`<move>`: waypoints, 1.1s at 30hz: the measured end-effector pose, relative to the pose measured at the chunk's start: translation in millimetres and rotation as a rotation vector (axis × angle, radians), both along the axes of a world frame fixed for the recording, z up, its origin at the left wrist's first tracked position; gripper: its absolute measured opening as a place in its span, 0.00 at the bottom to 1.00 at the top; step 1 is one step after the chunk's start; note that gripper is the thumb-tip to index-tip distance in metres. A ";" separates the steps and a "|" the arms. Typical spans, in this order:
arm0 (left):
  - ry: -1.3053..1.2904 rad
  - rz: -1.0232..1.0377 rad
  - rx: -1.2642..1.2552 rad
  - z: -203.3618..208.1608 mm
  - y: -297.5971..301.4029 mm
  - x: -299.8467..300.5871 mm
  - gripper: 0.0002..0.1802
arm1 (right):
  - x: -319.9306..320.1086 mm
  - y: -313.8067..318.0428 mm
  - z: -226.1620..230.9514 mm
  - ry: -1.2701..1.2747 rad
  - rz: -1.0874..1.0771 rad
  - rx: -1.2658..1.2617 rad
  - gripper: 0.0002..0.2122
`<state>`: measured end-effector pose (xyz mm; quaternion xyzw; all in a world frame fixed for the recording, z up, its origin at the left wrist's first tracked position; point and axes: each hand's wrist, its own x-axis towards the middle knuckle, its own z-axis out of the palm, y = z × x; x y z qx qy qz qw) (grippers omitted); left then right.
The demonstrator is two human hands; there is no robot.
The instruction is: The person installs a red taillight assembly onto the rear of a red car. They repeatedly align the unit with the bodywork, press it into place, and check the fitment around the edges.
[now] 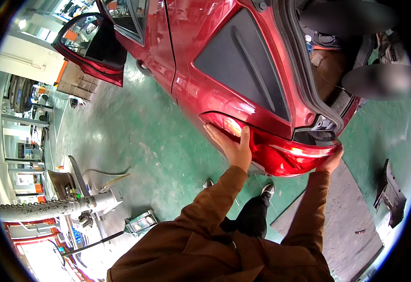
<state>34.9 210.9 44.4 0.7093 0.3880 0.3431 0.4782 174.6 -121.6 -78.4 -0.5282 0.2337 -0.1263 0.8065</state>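
A red tail light (pixel 280 157) sits at the rear corner of a red car (pixel 219 89). My left hand (pixel 236 148) lies against its left end, fingers stretched along the body edge and thumb apart on the lens. At the opposite end, my right hand (pixel 331 160) curls round the tail light's outer edge, with some fingertips hidden. A dark triangular panel (pixel 247 66) covers the rear quarter above the light. Whether the lamp is fully seated against the body cannot be made out.
The rear opening shows a black seal (pixel 304 70) and a brown surface (pixel 325 70). A car door (pixel 92 47) stands open at upper left. A grey board (pixel 342 221) lies on the green floor (pixel 120 122); a removed car part (pixel 391 192) is at right. Lift equipment (pixel 59 209) stands left.
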 end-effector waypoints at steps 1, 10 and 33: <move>-0.006 0.019 0.002 -2.1 3.3 -3.6 0.67 | -4.9 14.5 16.5 0.032 0.007 0.084 0.19; -0.006 0.016 0.016 -1.8 4.6 0.5 0.66 | -15.5 34.7 32.7 0.072 -0.145 0.184 0.26; 0.003 0.027 0.020 8.2 12.6 -1.4 0.68 | -3.7 -51.1 27.6 -0.061 0.032 -0.165 0.26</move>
